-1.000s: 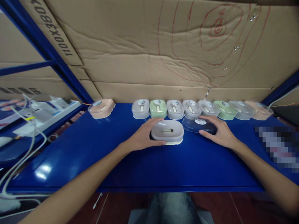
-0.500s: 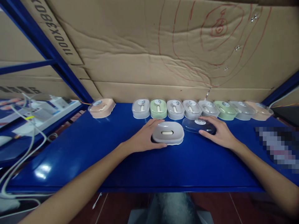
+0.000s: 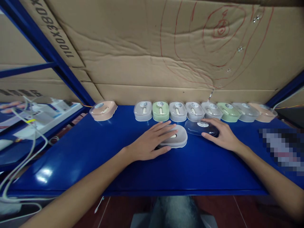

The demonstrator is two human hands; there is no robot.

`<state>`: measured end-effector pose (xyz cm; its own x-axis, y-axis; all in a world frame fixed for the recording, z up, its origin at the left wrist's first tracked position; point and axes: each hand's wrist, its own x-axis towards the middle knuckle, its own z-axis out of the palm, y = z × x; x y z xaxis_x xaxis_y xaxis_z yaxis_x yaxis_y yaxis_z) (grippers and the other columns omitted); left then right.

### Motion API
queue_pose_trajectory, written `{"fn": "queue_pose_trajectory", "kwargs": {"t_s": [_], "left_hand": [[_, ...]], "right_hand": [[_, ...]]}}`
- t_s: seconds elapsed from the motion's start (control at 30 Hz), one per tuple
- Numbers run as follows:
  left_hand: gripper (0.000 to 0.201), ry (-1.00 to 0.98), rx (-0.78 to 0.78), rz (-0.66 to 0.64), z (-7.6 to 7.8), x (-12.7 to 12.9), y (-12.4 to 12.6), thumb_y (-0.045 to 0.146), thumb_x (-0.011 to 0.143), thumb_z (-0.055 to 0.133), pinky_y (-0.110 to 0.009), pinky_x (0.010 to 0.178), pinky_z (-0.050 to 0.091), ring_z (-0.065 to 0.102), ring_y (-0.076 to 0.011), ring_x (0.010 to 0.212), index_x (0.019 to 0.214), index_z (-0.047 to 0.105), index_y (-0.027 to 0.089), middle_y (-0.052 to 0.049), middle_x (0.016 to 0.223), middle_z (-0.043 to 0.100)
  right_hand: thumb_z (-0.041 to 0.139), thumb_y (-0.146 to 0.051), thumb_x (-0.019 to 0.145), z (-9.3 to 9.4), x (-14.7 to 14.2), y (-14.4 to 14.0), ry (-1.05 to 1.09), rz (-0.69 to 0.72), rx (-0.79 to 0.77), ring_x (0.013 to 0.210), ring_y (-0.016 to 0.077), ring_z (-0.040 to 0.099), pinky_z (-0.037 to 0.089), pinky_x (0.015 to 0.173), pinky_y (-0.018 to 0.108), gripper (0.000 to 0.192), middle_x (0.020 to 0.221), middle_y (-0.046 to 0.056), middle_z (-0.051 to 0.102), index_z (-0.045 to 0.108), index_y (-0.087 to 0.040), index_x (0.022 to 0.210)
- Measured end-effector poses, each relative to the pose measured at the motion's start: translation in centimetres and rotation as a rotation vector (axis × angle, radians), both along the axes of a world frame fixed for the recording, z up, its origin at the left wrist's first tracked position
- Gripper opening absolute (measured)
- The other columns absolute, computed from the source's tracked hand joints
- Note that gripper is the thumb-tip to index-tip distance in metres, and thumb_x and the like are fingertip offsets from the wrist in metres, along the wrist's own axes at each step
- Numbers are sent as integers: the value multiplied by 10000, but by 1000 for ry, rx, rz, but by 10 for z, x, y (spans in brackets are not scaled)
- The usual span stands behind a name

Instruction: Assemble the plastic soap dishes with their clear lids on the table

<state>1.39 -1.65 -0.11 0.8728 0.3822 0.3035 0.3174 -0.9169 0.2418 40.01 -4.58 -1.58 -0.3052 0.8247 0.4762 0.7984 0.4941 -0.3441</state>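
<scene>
A grey oval plastic box (image 3: 181, 139) sits in front of me with its lid off, a small white piece (image 3: 174, 136) showing in the slot on its top. My left hand (image 3: 152, 141) lies over the left part of this box, fingers stretched out and spread across the top, thumb along its near side. To the right of the box is a clear oval lid (image 3: 194, 127) with a round white sticker. My right hand (image 3: 222, 134) grips the lid's right end between thumb and fingers. The fingertips at the lid's far edge are partly hidden.
Several lidded boxes in grey, green (image 3: 161, 110) and peach stand in a row along the back of the blue table (image 3: 190, 171). One peach box (image 3: 104, 110) stands apart at left. A cardboard sheet (image 3: 133, 41) rises behind. White cables (image 3: 35, 148) hang at left.
My left hand has gone from holding the grey box's left side to lying spread over its top, covering part of the slot. My right hand stays on the lid.
</scene>
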Motion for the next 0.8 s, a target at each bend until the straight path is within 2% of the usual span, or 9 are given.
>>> {"fn": "queue_pose_trajectory", "kwargs": {"t_s": [0.13, 0.4, 0.8], "left_hand": [[568, 33, 44, -18, -4, 3, 0, 373, 1185, 454, -581, 1416, 162, 210, -269, 1715, 1738, 333, 322, -37, 1787, 386], [462, 21, 51, -17, -4, 5, -1, 346, 1183, 448, -608, 1407, 190, 235, -270, 1709, 1640, 518, 329, -16, 1730, 487], [449, -22, 13, -9, -6, 6, -2, 354, 1178, 451, -611, 1388, 246, 275, -293, 1697, 1612, 554, 310, -46, 1722, 503]], "right_hand": [[722, -588, 997, 1, -1, -1, 3, 2, 4, 1288, 391, 720, 577, 1110, 621, 571, 1393, 142, 739, 655, -266, 1464], [719, -590, 994, -2, -1, 0, -8, 0, 9, 1291, 391, 724, 581, 1112, 627, 577, 1414, 139, 737, 657, -267, 1469], [712, -586, 994, -2, 0, 0, 0, -24, 13, 1298, 396, 722, 573, 1120, 619, 570, 1403, 145, 746, 678, -258, 1458]]}}
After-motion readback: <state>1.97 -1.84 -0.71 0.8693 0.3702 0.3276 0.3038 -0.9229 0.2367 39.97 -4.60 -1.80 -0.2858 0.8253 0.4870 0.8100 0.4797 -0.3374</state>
